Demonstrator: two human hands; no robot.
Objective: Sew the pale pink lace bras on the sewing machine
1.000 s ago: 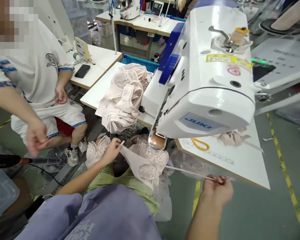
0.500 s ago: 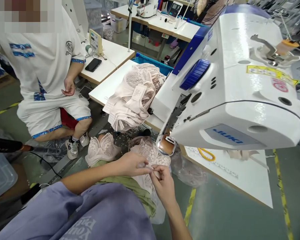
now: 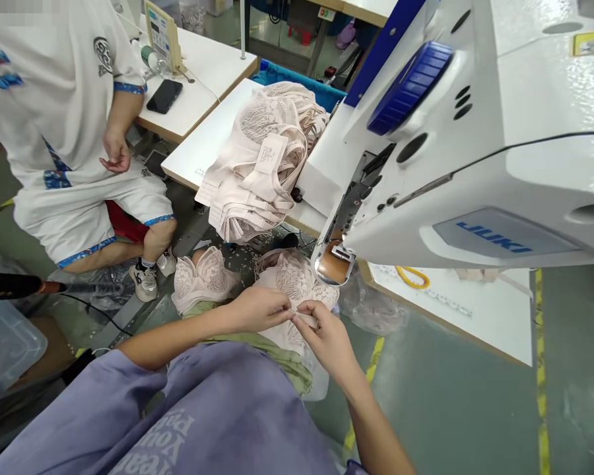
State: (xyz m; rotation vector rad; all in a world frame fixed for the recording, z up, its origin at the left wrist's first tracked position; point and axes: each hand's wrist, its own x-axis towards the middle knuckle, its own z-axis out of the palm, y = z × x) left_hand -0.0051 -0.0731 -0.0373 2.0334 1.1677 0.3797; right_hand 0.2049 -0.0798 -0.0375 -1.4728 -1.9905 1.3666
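Observation:
Above my lap, my left hand (image 3: 260, 310) and my right hand (image 3: 328, 338) meet fingertip to fingertip. Both are closed in a pinch on a narrow pale strip (image 3: 307, 319), which looks like a bra strap; the fingers hide most of it. Beneath them a beige lace bra (image 3: 297, 280) lies over my knees and a green cloth (image 3: 277, 359). Another lace bra (image 3: 205, 280) rests farther left. Just beyond my hands is the lower end of a white sewing machine (image 3: 475, 218), apart from them.
A pile of beige bras (image 3: 262, 165) with a tag lies on the white worktable (image 3: 185, 165). To the left sits a co-worker in white (image 3: 74, 112), beside a table with a phone (image 3: 165, 96). A yellow ring (image 3: 413, 278) lies on the right tabletop (image 3: 495, 330).
My view has shifted closer to the machine, which looks larger. Both hands still meet at the fingertips, and more of the pale strip shows by the right fingers.

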